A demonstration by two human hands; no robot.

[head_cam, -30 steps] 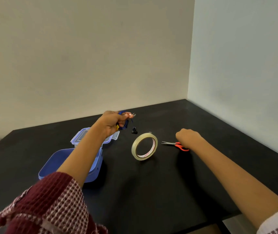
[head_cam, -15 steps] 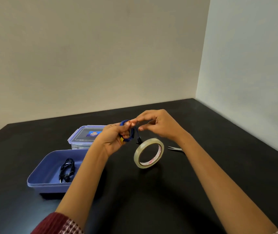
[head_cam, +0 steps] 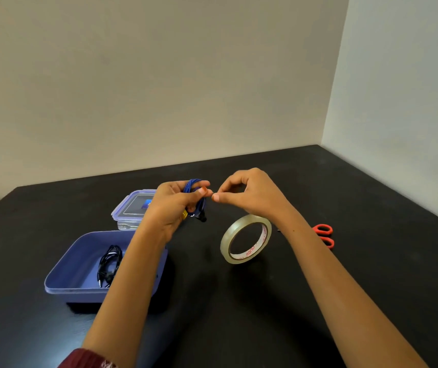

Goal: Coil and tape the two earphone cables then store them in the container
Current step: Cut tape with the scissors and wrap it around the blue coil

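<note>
Black coil [head_cam: 109, 264] already lies in the container [head_cam: 79, 291]. Left hand [head_cam: 171, 205] clamps blue coil [head_cam: 192, 185]; right hand [head_cam: 252, 197] fingertips pinched together. Taping and storing apparently remain.

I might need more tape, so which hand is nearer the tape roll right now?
Right. The right hand is raised just behind the tape roll; the left hand is farther off to its left, gripping the blue earphone coil.
</note>
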